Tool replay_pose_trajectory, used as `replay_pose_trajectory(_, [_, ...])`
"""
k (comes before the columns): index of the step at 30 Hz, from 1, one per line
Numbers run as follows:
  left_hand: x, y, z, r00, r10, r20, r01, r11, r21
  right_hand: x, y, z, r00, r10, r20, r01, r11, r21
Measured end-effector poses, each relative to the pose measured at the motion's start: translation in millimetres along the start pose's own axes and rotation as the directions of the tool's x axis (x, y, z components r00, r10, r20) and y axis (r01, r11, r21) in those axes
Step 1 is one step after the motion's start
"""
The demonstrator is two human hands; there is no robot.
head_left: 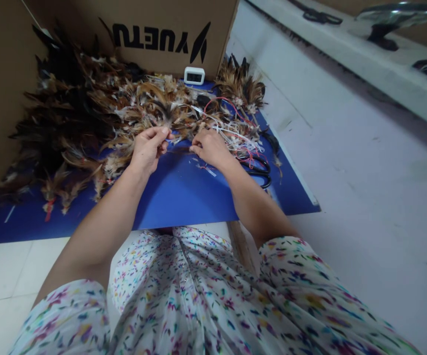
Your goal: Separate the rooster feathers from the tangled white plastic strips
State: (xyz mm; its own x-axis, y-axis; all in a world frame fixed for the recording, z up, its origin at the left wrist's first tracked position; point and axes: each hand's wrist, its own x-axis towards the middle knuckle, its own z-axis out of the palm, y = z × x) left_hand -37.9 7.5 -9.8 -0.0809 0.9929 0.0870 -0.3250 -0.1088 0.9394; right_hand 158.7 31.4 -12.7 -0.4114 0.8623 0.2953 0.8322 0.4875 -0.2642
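Observation:
My left hand (149,148) is closed in a pinch on the base of a small feather (166,112), whose dark, curved tip stands up above the thumb. To its right, my right hand (209,145) has its fingertips pressed together; what they hold, if anything, is too small to make out. A thin brown strand (179,149) lies between the two hands. Beyond them spreads a large heap of brown and black feathers (124,103). White and red ties (241,138) lie tangled just right of my right hand.
Black-handled scissors (260,171) rest on the blue board (184,197), right of my right forearm. A small white digital clock (194,76) stands before the cardboard box (161,19). Another feather bunch (240,86) sits at the back right, near the pale wall (346,148).

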Motion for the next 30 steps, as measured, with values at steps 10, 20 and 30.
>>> replay_pose_trajectory(10, [-2, 0, 3.1, 1.0, 0.004, -0.02, -0.003, 0.999, 0.051, 4, -2, 6, 0.996, -0.008, 0.093, 0.008, 1.0, 0.001])
replay_pose_trajectory(20, [-5, 0, 3.7, 0.998, -0.053, 0.022, 0.053, 0.998, -0.028, 6, -9, -5, 0.979, 0.163, 0.125, -0.189, 0.472, 0.861])
replay_pose_trajectory(30, [-11, -6, 9.6, 0.987, -0.093, 0.132, 0.079, 0.991, 0.11, 0, -21, -8, 0.953, 0.196, 0.232, -0.294, 0.401, 0.868])
